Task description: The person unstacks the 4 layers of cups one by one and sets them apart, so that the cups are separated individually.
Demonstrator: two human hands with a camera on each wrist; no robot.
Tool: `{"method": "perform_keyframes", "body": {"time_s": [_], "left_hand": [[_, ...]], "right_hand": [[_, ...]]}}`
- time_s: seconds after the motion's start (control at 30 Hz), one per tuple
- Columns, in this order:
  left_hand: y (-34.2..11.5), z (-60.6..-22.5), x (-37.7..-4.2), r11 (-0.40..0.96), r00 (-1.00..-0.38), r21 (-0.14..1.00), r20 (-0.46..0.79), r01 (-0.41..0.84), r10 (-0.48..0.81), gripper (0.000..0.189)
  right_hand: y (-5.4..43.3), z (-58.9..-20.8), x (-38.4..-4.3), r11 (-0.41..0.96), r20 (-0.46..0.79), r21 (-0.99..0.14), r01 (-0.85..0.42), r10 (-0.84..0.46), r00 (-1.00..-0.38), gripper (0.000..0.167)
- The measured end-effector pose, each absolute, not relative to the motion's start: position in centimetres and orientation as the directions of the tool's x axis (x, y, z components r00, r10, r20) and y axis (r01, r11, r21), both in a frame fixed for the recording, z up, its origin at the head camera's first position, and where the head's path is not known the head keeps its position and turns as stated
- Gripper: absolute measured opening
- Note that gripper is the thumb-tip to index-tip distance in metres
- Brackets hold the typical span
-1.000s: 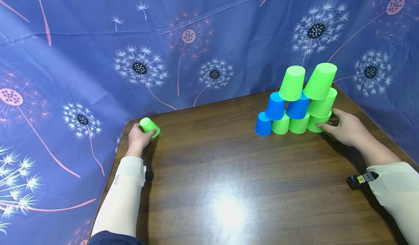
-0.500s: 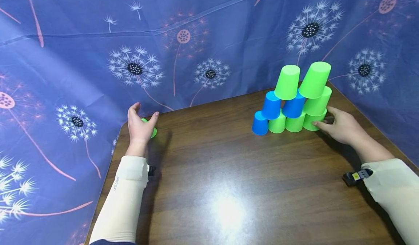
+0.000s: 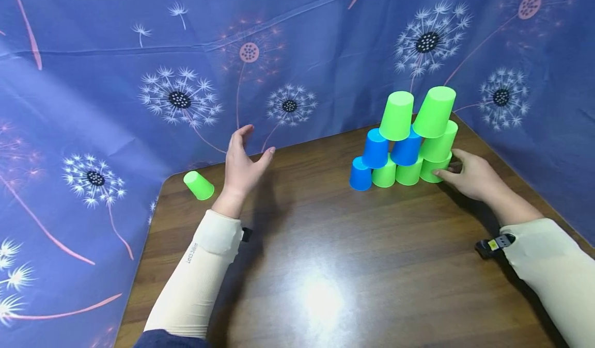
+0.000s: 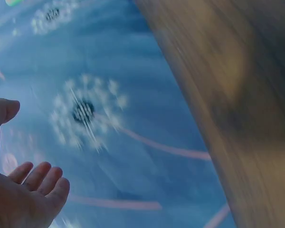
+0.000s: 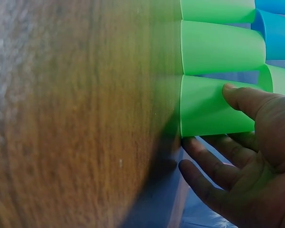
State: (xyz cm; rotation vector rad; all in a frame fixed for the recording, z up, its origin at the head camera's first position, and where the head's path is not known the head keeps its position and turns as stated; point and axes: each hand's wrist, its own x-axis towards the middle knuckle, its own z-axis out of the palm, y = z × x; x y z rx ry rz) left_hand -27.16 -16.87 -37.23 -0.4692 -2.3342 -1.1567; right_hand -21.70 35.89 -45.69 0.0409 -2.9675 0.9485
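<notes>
Upside-down plastic cups stand in three tiers at the right of the table. The bottom tier has a blue cup (image 3: 360, 174) at its left end and green cups beside it. Two blue cups and a green cup (image 3: 439, 144) form the middle tier, and two green cups (image 3: 396, 116) top it. My right hand (image 3: 479, 177) holds the bottom-right green cup (image 5: 209, 111), thumb on its front and fingers at its far side. With fingers and thumb spread, my left hand (image 3: 241, 175) is in the air, holding nothing. Left of it, a single green cup (image 3: 199, 185) stands upside down.
The brown wooden table (image 3: 297, 224) meets a blue dandelion-print cloth (image 3: 325, 38) at its back and sides. Bright glare lies on the table's front middle. A small dark device is strapped at each wrist.
My left hand has let go of the single green cup and moved right, away from it. My right hand keeps its hold on the bottom-right cup. The head view has shifted slightly right.
</notes>
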Motion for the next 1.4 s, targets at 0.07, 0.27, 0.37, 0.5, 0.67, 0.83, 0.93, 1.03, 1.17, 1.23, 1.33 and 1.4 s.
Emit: {"method": "perform_keyframes", "body": {"time_s": [0.07, 0.27, 0.37, 0.5, 0.67, 0.83, 0.93, 1.03, 1.17, 1.23, 1.33, 1.4], "left_hand": [[-15.2, -36.9, -27.0, 0.561, -0.826, 0.646, 0.548, 0.517, 0.13, 0.071], [-10.2, -35.8, -26.6, 0.506, -0.853, 0.692, 0.471, 0.515, 0.224, 0.069], [-8.1, -35.5, -26.6, 0.476, -0.855, 0.712, 0.449, 0.517, 0.259, 0.069], [-6.1, -35.4, -26.5, 0.452, -0.853, 0.723, 0.428, 0.522, 0.299, 0.068], [-4.0, -35.3, -26.4, 0.433, -0.837, 0.718, 0.435, 0.545, 0.332, 0.066], [-1.7, -34.7, -26.3, 0.416, -0.824, 0.716, 0.431, 0.56, 0.369, 0.064], [-0.3, -34.3, -26.2, 0.424, -0.821, 0.71, 0.414, 0.562, 0.394, 0.063], [1.0, -34.0, -26.2, 0.448, -0.827, 0.706, 0.382, 0.549, 0.412, 0.063], [2.9, -33.9, -26.5, 0.479, -0.849, 0.714, 0.329, 0.51, 0.412, 0.065], [3.7, -33.9, -26.7, 0.498, -0.862, 0.717, 0.306, 0.488, 0.404, 0.067], [4.8, -33.8, -26.8, 0.521, -0.872, 0.712, 0.288, 0.471, 0.395, 0.069], [5.4, -33.8, -26.9, 0.533, -0.879, 0.711, 0.278, 0.459, 0.387, 0.07]], "right_hand": [[35.8, -45.7, -21.8, 0.813, 0.03, -0.581, -0.029, -0.014, -0.999, 0.08], [35.4, -45.6, -21.8, 0.814, 0.03, -0.58, -0.026, -0.01, -0.999, 0.079], [35.3, -45.6, -21.9, 0.814, 0.034, -0.581, -0.028, -0.01, -0.999, 0.08], [35.2, -45.4, -21.9, 0.807, 0.027, -0.591, -0.022, -0.007, -1.0, 0.086], [35.2, -45.2, -21.8, 0.808, 0.03, -0.589, -0.021, -0.005, -1.0, 0.083], [35.4, -45.2, -21.7, 0.807, 0.029, -0.59, -0.016, 0.001, -1.0, 0.081], [35.4, -45.1, -21.6, 0.803, 0.019, -0.596, -0.01, 0.001, -1.0, 0.085], [35.4, -45.0, -21.6, 0.799, 0.017, -0.602, -0.005, 0.006, -1.0, 0.086], [35.5, -45.1, -21.4, 0.801, 0.019, -0.599, 0.001, 0.016, -1.0, 0.086], [35.6, -45.2, -21.4, 0.8, 0.019, -0.6, 0.0, 0.015, -1.0, 0.085], [35.7, -45.3, -21.4, 0.8, 0.016, -0.601, -0.001, 0.011, -1.0, 0.083], [35.7, -45.3, -21.3, 0.8, 0.007, -0.6, 0.006, 0.013, -1.0, 0.083]]}}
